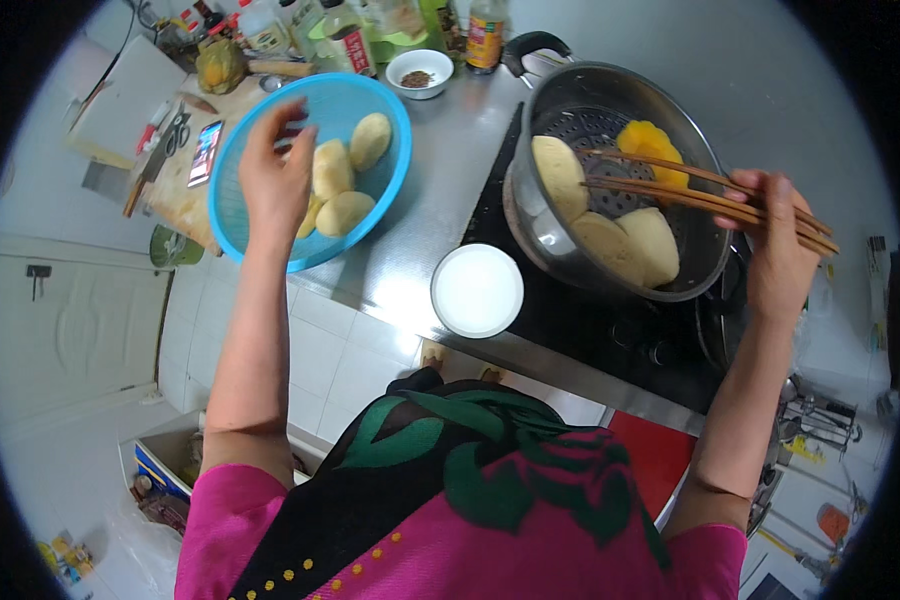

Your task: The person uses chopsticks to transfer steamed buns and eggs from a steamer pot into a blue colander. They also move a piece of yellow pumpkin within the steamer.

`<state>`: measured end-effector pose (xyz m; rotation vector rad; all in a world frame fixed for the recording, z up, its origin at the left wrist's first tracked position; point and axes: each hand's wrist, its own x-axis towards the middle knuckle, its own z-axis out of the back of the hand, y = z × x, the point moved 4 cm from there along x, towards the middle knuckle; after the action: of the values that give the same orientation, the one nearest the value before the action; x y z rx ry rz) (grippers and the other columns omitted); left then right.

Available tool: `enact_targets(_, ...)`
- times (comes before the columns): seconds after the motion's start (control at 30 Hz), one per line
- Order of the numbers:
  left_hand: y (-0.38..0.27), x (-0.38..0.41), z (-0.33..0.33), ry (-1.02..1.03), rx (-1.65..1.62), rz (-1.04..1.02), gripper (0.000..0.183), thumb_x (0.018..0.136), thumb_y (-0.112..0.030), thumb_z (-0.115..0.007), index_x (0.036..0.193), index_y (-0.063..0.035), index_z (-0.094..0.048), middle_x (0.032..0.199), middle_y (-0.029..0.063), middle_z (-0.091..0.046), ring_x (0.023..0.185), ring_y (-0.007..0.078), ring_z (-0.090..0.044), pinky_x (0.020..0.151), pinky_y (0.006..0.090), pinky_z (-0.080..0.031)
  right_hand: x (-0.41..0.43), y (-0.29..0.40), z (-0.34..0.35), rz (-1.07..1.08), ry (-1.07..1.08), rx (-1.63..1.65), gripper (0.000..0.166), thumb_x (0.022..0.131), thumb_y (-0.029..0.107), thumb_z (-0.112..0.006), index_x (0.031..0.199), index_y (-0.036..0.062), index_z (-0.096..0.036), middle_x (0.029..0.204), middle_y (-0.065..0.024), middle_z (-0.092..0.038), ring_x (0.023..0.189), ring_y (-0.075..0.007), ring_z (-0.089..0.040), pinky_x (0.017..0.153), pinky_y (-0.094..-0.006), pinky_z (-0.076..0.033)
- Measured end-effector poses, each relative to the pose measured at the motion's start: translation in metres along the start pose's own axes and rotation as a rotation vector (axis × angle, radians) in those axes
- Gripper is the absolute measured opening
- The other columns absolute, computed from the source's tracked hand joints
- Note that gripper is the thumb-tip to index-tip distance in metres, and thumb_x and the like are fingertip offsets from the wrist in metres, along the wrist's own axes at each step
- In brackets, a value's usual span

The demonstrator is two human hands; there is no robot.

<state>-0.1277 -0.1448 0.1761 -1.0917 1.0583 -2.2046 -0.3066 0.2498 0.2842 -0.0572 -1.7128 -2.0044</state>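
My right hand grips long wooden chopsticks, which reach across the inside of a deep metal steamer pot. Their tips are beside a pale steamed bun at the pot's left wall. Two more buns, one brownish and one pale, lean together near the front. At the back sits a yellow scalloped piece of food on the perforated steamer plate. My left hand, slightly blurred, hovers over a blue plastic basket with fingers apart and nothing visible in it. Several peeled potatoes lie in that basket.
A white round bowl stands at the counter's front edge, beside the black cooktop. Behind are a small bowl of spices and sauce bottles. A cutting board at left carries a phone, scissors and a knife.
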Motion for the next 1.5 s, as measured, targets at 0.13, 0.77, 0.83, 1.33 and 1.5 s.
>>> enact_targets(0.13,-0.055,0.036,-0.072,0.213,-0.133,-0.130,0.038,0.087,-0.015,-0.060,0.123,-0.0058,-0.052,0.112,0.0102,-0.059,0.098,0.0147,-0.057,0.081,0.0274,-0.047,-0.004,-0.008,-0.014,0.007,0.184,0.063,0.025,0.090,0.023,-0.056,0.094,0.0000,-0.064,0.085,-0.0096,-0.066,0.072,-0.0127,-0.061,0.060,-0.0251,-0.051)
enact_targets(0.77,-0.090,0.107,-0.229,0.813,0.233,-0.251,0.025,0.081,-0.020,-0.054,0.093,-0.0003,-0.064,0.070,0.0137,-0.064,0.064,0.0229,-0.061,0.063,0.0333,-0.049,0.025,-0.005,-0.049,0.468,0.572,-0.256,0.014,0.086,0.015,-0.060,0.086,0.0025,-0.066,0.079,-0.0062,-0.064,0.068,-0.0129,-0.060,0.061,-0.0249,-0.049)
enact_targets(0.83,-0.097,0.104,-0.231,0.814,0.266,-0.228,0.024,0.081,-0.019,-0.054,0.092,0.0003,-0.063,0.069,0.0133,-0.064,0.063,0.0226,-0.061,0.063,0.0328,-0.049,0.033,-0.005,-0.045,0.422,0.480,-0.283,0.017,0.085,0.018,-0.062,0.084,0.0023,-0.067,0.074,-0.0049,-0.064,0.067,-0.0105,-0.059,0.059,-0.0245,-0.048)
enact_targets(1.33,-0.045,0.125,-0.263,0.749,0.306,-0.528,0.031,0.082,-0.022,-0.052,0.101,0.0006,-0.062,0.087,0.0164,-0.064,0.080,0.0228,-0.062,0.069,0.0340,-0.049,0.031,-0.006,-0.050,0.339,0.514,-0.234,0.016,0.084,0.020,-0.064,0.083,0.0044,-0.068,0.070,-0.0018,-0.064,0.064,-0.0080,-0.058,0.060,-0.0229,-0.048)
enact_targets(1.5,-0.070,0.107,-0.246,0.737,0.123,-0.235,0.033,0.081,-0.022,-0.050,0.101,0.0003,-0.063,0.082,0.0170,-0.065,0.074,0.0248,-0.062,0.070,0.0334,-0.047,0.035,-0.015,-0.041,0.307,0.319,-0.120,0.017,0.083,0.023,-0.065,0.084,0.0061,-0.069,0.074,-0.0016,-0.066,0.067,-0.0078,-0.060,0.061,-0.0220,-0.049)
